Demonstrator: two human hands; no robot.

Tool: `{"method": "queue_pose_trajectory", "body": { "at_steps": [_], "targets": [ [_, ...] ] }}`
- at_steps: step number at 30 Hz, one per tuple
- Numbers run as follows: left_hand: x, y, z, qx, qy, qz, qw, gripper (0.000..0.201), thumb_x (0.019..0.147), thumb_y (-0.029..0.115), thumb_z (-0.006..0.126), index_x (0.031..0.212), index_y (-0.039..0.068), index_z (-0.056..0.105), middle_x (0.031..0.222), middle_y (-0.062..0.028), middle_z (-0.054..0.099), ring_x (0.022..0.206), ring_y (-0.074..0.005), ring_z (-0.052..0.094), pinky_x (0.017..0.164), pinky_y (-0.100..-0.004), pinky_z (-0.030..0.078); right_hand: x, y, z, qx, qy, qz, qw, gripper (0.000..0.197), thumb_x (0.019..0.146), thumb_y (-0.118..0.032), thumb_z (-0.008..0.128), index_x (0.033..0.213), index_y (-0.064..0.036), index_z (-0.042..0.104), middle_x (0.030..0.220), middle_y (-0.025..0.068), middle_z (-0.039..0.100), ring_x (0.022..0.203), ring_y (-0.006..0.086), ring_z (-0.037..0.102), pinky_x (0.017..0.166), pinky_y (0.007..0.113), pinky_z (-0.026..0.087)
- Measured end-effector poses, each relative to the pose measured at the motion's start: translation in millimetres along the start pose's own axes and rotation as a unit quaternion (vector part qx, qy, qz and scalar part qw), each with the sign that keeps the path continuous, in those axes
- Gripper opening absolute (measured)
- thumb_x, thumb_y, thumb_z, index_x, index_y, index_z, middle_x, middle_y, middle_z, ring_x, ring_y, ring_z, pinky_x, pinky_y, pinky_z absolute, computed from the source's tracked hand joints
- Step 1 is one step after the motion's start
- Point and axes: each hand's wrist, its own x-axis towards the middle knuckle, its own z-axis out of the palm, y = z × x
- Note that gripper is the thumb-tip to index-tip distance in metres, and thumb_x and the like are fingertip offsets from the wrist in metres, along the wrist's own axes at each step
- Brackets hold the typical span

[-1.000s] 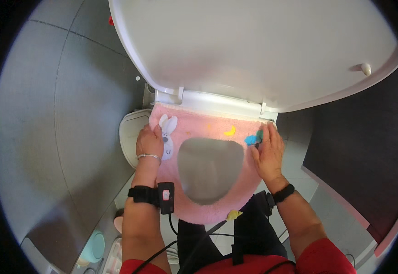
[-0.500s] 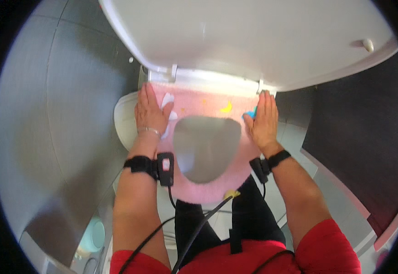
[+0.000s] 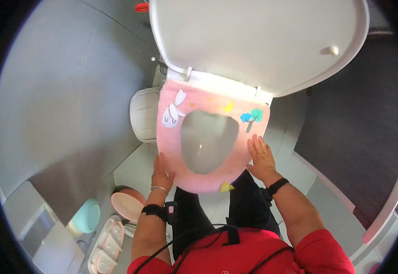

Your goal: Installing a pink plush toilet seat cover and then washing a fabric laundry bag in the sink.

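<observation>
A pink plush toilet seat cover [image 3: 215,180] lies on the toilet seat, with a white rabbit, a yellow moon and a blue-green tree on it. The white toilet lid [image 3: 263,41] stands raised behind it. My left hand [image 3: 161,174] rests along the cover's front left edge, fingers stretched out and holding nothing. At the cover's right edge, below the tree, my right hand [image 3: 261,157] lies flat with its fingers spread. A small yellow tab [image 3: 226,187] hangs at the front rim.
Left of the toilet stands a white bin [image 3: 144,116] close to the grey wall [image 3: 89,82]. Lower left are a mint bowl [image 3: 88,216], a pink basin [image 3: 128,204] and a rack of pink-and-white items [image 3: 106,246]. A dark panel [image 3: 345,128] runs along the right.
Both my hands have slid from the back corners of the cover toward its front along the sides. The rabbit and tree are now uncovered. The view has shifted too.
</observation>
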Motion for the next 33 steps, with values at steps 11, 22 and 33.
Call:
{"method": "queue_pose_trajectory", "body": {
  "at_steps": [11, 22, 33],
  "targets": [
    [26, -35, 93, -0.490, 0.093, -0.272, 0.822, 0.068, 0.069, 0.020, 0.071, 0.120, -0.008, 0.036, 0.117, -0.0205, 0.049, 0.105, -0.0285, 0.049, 0.087, -0.0326, 0.041, -28, 22, -45, 0.054, 0.008, -0.021, 0.998, 0.061, 0.070, -0.017, 0.065, 0.125, -0.0119, 0.042, 0.136, 0.0153, 0.031, 0.121, 0.0312, 0.036, 0.098, 0.039, 0.033],
    [19, -42, 45, -0.562, -0.024, -0.267, 0.782, 0.039, 0.072, 0.028, 0.066, 0.096, -0.002, 0.057, 0.083, -0.0118, 0.062, 0.064, -0.0237, 0.060, 0.052, -0.0352, 0.046, -59, -3, -10, 0.136, 0.032, -0.084, 0.987, 0.052, 0.073, -0.019, 0.063, 0.121, -0.0073, 0.047, 0.128, 0.0178, 0.041, 0.117, 0.0331, 0.040, 0.099, 0.036, 0.032],
    [-94, 47, -133, -0.755, -0.138, -0.009, 0.641, 0.051, 0.084, 0.041, 0.048, 0.107, -0.003, 0.051, 0.105, -0.0126, 0.057, 0.099, -0.0245, 0.053, 0.087, -0.0363, 0.042, -158, -201, -108, 0.061, 0.128, -0.344, 0.928, 0.065, 0.070, -0.025, 0.066, 0.126, -0.0068, 0.039, 0.122, 0.0173, 0.045, 0.113, 0.0308, 0.044, 0.097, 0.039, 0.033]
  ]
}}
